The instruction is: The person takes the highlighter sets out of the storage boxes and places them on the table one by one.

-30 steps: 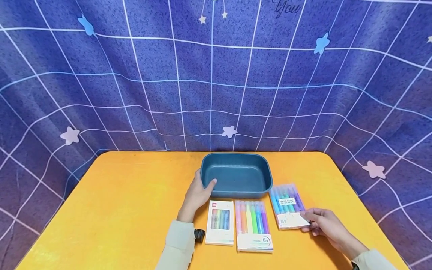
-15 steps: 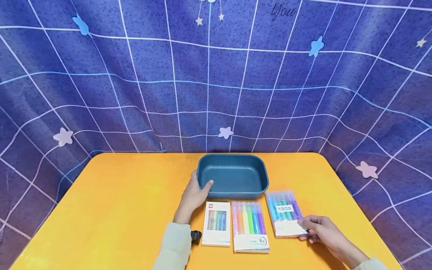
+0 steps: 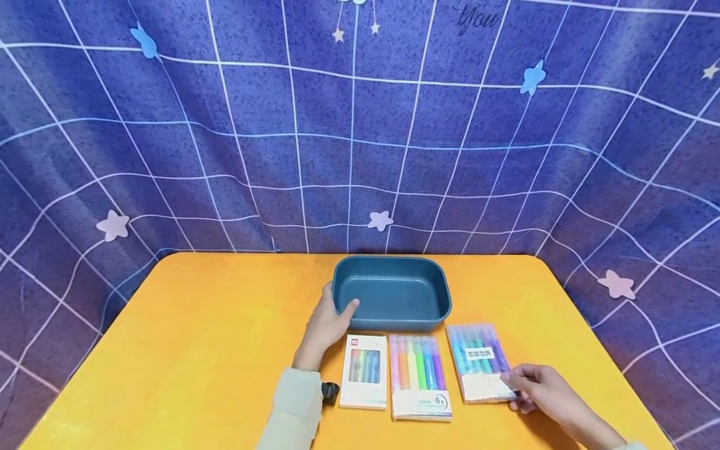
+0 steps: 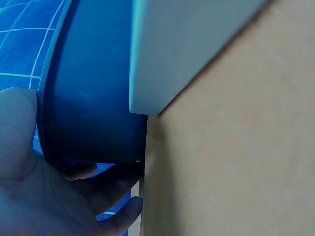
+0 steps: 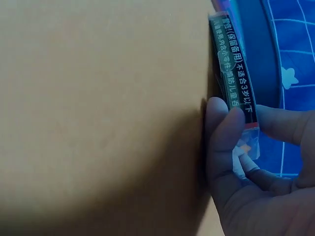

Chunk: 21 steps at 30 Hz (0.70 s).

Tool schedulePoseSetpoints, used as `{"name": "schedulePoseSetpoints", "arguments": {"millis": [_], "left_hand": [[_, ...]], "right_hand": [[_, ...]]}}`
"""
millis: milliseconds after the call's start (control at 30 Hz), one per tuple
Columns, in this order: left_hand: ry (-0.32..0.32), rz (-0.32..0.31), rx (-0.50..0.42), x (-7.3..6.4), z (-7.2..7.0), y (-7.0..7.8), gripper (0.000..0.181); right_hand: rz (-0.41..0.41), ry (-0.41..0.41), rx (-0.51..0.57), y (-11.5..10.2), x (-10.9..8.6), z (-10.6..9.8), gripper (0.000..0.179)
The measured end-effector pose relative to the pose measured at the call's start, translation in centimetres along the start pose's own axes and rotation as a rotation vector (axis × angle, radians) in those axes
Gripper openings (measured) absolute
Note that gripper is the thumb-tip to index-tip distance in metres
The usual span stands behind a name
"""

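At the back of the table, my left hand [image 3: 325, 325] grips the near left corner of a dark teal plastic bin [image 3: 394, 325], thumb over the rim and fingers outside. In the left wrist view, the bin's wall [image 4: 93, 88] stands beside the thumb. My right hand [image 3: 545, 395] pinches the near right corner of a clear pack of blue-to-purple pens [image 3: 485, 389]. The right wrist view shows the pack's dark printed end [image 5: 234, 64] between thumb and fingers. A white box of colored pens [image 3: 364, 395] and a clear six-piece pack of rainbow pens [image 3: 419, 403] lie between the hands.
The yellow table [image 3: 185, 350] carries everything. A blue curtain [image 3: 315, 156] with white grid lines and stars hangs behind it and along both sides. The bin stands close to the table's back edge, just beyond the white box and the rainbow pack.
My right hand has drawn the blue-to-purple pen pack a little toward me, and it lies less tilted. The left hand keeps its grip on the bin.
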<state>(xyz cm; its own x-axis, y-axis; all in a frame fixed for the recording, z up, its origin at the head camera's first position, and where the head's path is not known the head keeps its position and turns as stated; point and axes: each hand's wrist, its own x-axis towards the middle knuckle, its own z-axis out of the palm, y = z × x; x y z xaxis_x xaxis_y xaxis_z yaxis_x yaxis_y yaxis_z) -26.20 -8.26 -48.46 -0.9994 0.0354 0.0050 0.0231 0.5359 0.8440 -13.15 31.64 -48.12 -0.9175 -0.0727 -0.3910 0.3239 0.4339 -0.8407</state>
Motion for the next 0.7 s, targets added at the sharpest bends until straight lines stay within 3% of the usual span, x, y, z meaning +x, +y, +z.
{"name": "schedulePoseSetpoints", "arguments": {"millis": [133,533,700], "left_hand": [[0.007,0.005,0.009,0.1,0.12,-0.02,0.08],[0.007,0.002,0.003,0.28,0.22,-0.22,0.08],[0.001,-0.005,0.001,0.26,0.18,-0.09,0.08]], "right_hand": [[-0.025,0.001,-0.05,-0.11,-0.16,-0.12,0.034],[-0.075,-0.083,0.016,0.18,-0.33,-0.07,0.032],[-0.069,-0.081,-0.003,0.3,-0.39,0.06,0.033]]}}
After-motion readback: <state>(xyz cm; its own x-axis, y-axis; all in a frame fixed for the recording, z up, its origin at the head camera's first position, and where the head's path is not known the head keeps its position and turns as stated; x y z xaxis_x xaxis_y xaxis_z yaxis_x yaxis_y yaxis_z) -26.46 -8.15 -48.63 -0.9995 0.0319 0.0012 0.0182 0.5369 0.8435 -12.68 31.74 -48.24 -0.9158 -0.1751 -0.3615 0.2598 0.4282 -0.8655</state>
